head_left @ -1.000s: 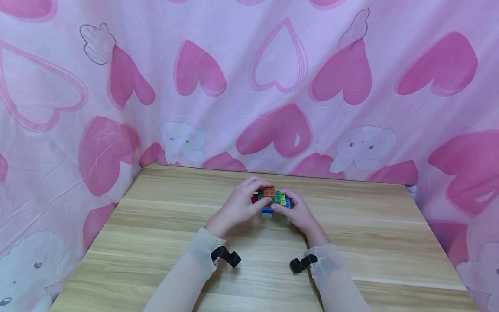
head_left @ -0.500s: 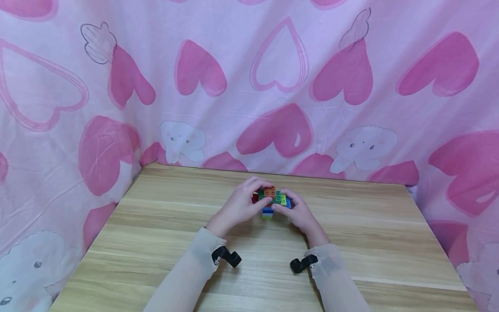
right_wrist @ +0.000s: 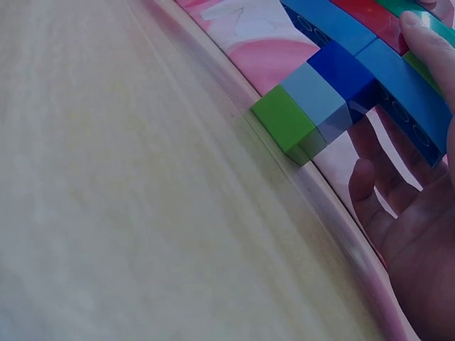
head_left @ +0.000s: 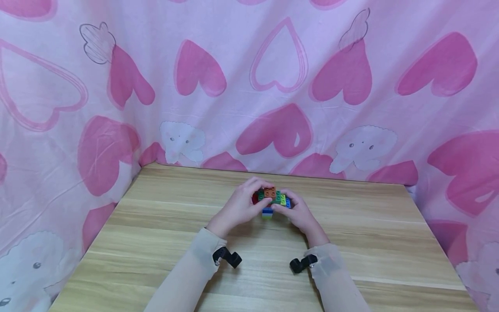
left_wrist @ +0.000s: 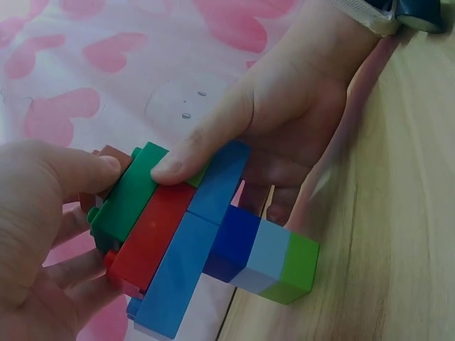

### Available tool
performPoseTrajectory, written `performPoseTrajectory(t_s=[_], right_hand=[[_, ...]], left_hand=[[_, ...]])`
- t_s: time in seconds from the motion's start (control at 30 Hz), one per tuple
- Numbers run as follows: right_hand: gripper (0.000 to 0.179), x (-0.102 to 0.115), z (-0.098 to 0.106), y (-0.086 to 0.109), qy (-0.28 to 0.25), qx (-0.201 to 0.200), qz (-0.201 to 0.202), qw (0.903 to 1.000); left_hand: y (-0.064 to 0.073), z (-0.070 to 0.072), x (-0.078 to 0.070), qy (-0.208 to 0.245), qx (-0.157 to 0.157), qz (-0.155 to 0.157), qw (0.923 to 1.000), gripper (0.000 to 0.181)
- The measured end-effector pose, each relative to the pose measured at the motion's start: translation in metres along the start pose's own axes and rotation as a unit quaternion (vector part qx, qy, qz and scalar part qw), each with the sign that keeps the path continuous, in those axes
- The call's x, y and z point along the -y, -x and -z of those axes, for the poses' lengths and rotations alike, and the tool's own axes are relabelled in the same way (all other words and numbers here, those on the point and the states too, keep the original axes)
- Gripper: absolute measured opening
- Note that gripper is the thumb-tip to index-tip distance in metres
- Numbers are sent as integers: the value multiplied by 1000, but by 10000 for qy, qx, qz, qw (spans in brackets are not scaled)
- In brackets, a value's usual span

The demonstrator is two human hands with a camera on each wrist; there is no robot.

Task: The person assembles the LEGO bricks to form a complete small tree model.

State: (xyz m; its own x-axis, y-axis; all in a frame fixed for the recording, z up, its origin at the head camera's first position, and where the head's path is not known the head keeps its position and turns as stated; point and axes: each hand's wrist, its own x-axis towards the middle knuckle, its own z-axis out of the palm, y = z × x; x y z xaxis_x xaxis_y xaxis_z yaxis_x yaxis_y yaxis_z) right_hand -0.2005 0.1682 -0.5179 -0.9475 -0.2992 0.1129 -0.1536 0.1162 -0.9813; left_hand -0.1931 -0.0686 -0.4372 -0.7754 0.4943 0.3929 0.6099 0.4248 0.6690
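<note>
Both hands hold one toy building-block model in the middle of the table. My left hand (head_left: 241, 203) pinches the orange-brown brick (head_left: 270, 192) at the top, its thumb on that brick in the left wrist view. From the other side my right hand (head_left: 302, 212) grips the model, thumb (left_wrist: 181, 162) pressed on the green brick (left_wrist: 131, 199). Beneath the green layer come a red brick (left_wrist: 156, 238) and long blue bricks (left_wrist: 181, 263). A narrow stem of dark blue, light blue and lime green (right_wrist: 288, 121) bricks points down; whether it touches the table I cannot tell.
The wood-grain table (head_left: 163, 260) spreads around the hands. A pink cloth (head_left: 234, 86) with hearts and white animal faces hangs behind the table and along both sides. Black wrist mounts (head_left: 228, 257) sit on both sleeves.
</note>
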Motion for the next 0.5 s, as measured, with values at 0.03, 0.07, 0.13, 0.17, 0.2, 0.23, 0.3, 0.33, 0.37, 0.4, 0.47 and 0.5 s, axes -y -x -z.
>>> performPoseTrajectory(t_s=[0.03, 0.07, 0.13, 0.17, 0.2, 0.23, 0.3, 0.33, 0.37, 0.4, 0.47, 0.5], right_hand=[[34, 0, 0, 0, 10, -8, -11, 10000], [34, 0, 0, 0, 26, -13, -28, 10000], [35, 0, 0, 0, 67, -22, -60, 10000], [35, 1, -1, 0, 84, -30, -77, 9999], [35, 1, -1, 0, 92, -28, -90, 9999], [35, 2, -1, 0, 106, -29, -101, 9999], [36, 2, -1, 1, 107, -31, -104, 9999], [36, 2, -1, 1, 111, -28, -108, 9999], [36, 2, -1, 1, 123, -32, -107, 9999], [37, 1, 0, 1, 134, -36, -106, 9998], [38, 0, 0, 1, 175, -48, -144, 9997], [39, 0, 1, 2, 191, -59, -163, 9997]], left_hand=[[0, 0, 1, 6, -4, 8, 10000, 34], [0, -1, 1, 18, -10, 8, 10000, 35], [1, -1, 4, 8, -26, 1, 10000, 36], [1, -2, 5, 17, -37, -7, 10000, 36], [1, -2, 6, 19, -46, -16, 10000, 36], [2, -3, 6, 21, -58, -27, 10000, 36], [2, -4, 8, 13, -80, -61, 9999, 36], [2, -4, 8, 21, -93, -79, 9999, 36], [2, -5, 8, 29, -107, -94, 9999, 36], [2, -5, 8, 14, -109, -99, 9999, 36], [2, -5, 8, 30, -86, -108, 9999, 36], [2, -6, 8, 33, -73, -109, 9999, 36]])
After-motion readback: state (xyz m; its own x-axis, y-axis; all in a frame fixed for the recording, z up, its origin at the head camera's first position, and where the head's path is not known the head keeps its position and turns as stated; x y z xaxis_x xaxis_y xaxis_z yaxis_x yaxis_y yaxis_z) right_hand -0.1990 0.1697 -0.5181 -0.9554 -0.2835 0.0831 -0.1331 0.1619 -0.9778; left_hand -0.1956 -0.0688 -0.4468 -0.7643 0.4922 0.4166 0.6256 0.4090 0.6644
